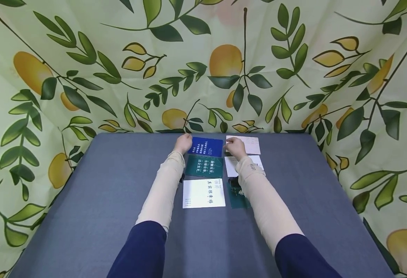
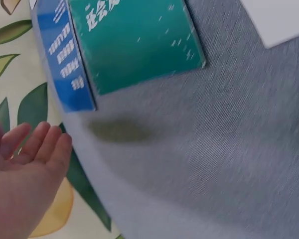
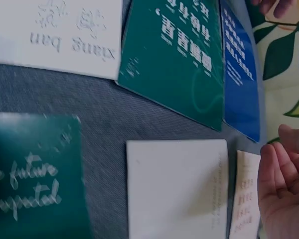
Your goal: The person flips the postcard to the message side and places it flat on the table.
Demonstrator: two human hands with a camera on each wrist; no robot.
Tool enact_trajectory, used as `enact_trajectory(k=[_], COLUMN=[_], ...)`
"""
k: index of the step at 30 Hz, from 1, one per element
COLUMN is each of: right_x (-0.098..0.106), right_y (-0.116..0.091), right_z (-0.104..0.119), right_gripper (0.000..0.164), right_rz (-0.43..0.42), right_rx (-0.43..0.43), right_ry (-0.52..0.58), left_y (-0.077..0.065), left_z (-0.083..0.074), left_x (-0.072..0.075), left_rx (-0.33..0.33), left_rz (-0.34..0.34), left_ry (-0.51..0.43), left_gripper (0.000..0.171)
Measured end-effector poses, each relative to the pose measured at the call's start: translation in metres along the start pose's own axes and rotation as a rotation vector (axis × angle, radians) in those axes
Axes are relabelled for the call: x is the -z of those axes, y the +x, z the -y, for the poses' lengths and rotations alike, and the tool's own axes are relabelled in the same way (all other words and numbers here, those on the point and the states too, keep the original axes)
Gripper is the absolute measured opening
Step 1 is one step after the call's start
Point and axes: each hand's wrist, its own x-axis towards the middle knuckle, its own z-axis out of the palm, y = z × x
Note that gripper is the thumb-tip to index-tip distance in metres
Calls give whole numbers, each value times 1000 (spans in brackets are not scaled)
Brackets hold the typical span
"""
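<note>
My left hand (image 1: 183, 143) is beside the left edge of a blue card (image 1: 208, 147) with white writing. Its fingers (image 2: 49, 144) are loosely bent, with nothing between them. At the left of a pale pink card (image 1: 252, 145), my right hand (image 1: 235, 148) hovers with thumb and fingertips close together. The right wrist view shows nothing in its grasp. Nearer to me lie a green card (image 1: 204, 166) and a white card (image 1: 231, 166), the latter partly covered by my right forearm. The nearest row has a white card with dark writing (image 1: 198, 193) and a dark green card (image 1: 238, 200), partly hidden.
The cards lie in two columns on a grey cloth-covered table (image 1: 120, 193). Its far edge meets a hanging curtain (image 1: 196, 50) printed with leaves and orange fruit, which also runs along both sides.
</note>
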Motion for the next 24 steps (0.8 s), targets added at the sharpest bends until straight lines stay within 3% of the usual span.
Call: enact_trajectory(k=[1,5,8,12,14,15,17,19,20,21,22,24], right_x=[-2,-6,-8,-11,-13,-14,-16,-18,-19,-20,-24,-30], right_y=[-1,-1,1,4,4,3,3,3,4,5,17,34], right_z=[-1,-6,-8,-9,-9,-8,-8,-9,-11,-12,-25,-44], right_gripper=[43,44,45,49,50,51,52,53,53,53,53,54], right_rz=[9,31,46,90,115,120,123,118,115,111,100,88], right_rx=[-8,-54,-88,-117,-122,-119,-122,-107,-89,-74,-48,-15], right_ry=[26,138,203,239,221,205,179,168,180,198,221,255], left_y=[-4,-29,-32,-28,-64,-70,-103,-117,-105,-85,-76,-32], left_z=[-4,-18,-12,-3,-33,-37,-67,-81,-73,-54,-48,-10], left_x=[1,7,3,-1,22,25,45,52,44,29,24,-7], left_rx=[31,112,144,252,282,279,279,276,292,286,304,316], left_rz=[38,56,37,91,115,123,123,116,121,115,114,123], left_ry=[-38,-163,-230,-328,-375,-395,-420,-433,-445,-452,-461,-496], left_gripper=[58,69,91,102,100,98,95,91,88,92,94,100])
